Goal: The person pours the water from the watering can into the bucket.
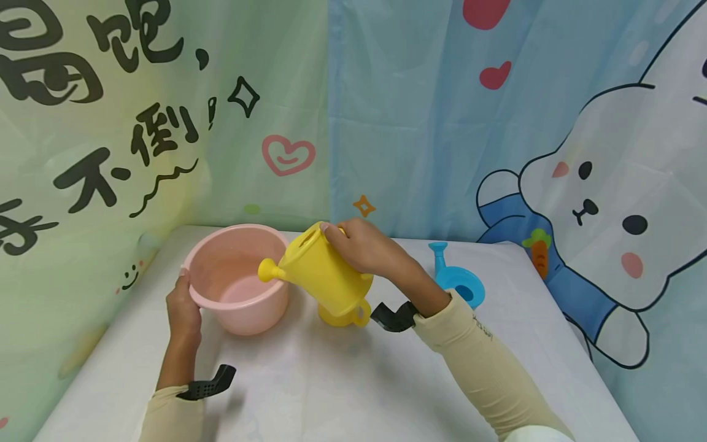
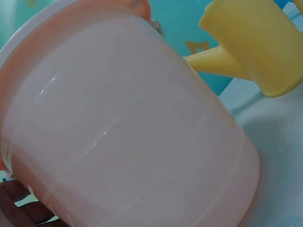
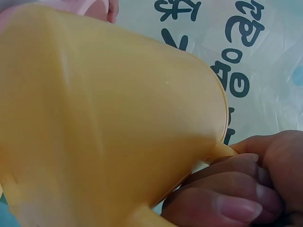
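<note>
My left hand grips the left side of a pink plastic bucket near its rim. In the left wrist view the fingers lie against the bucket's wall at the lower left. My right hand holds a yellow watering can by its handle, tilted so the spout's round head is at the bucket's right rim. Curled fingers wrap the handle in the right wrist view. Below the can shows a yellow piece with a loop handle, mostly hidden by the can.
A blue watering can rests on the white-covered table, to the right behind the right forearm. Printed curtains hang along the back and sides of the table. A black strap is on the right wrist, another on the left.
</note>
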A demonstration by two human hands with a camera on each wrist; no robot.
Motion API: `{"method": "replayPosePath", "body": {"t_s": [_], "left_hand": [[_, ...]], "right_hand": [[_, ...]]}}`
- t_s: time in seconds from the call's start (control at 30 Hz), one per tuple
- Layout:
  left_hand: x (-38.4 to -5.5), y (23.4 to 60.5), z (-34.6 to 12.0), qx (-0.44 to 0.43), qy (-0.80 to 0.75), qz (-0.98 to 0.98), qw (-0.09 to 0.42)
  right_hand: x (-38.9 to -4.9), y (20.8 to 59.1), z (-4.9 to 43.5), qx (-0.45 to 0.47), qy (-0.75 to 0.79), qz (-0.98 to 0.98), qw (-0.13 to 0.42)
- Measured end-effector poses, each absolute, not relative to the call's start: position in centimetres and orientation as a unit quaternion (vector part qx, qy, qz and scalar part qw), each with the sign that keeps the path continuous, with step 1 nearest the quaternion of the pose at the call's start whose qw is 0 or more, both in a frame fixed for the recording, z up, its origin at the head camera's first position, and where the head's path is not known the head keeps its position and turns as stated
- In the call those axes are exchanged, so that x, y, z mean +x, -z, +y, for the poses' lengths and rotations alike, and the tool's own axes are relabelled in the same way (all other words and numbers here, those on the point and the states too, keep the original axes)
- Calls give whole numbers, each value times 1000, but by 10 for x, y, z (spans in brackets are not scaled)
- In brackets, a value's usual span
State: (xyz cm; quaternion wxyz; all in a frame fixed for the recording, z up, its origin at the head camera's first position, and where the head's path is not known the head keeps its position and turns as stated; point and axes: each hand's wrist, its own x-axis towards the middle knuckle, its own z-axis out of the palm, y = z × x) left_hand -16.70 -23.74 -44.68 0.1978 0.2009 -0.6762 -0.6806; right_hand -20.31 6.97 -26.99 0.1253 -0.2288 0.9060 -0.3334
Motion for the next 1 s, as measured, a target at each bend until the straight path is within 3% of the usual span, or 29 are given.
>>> {"method": "replayPosePath", "body": {"t_s": [1.0], "left_hand": [[-167, 447, -240, 204, 676, -682, 190]], "right_hand": [[-205, 253, 55, -238, 296, 915, 137]]}}
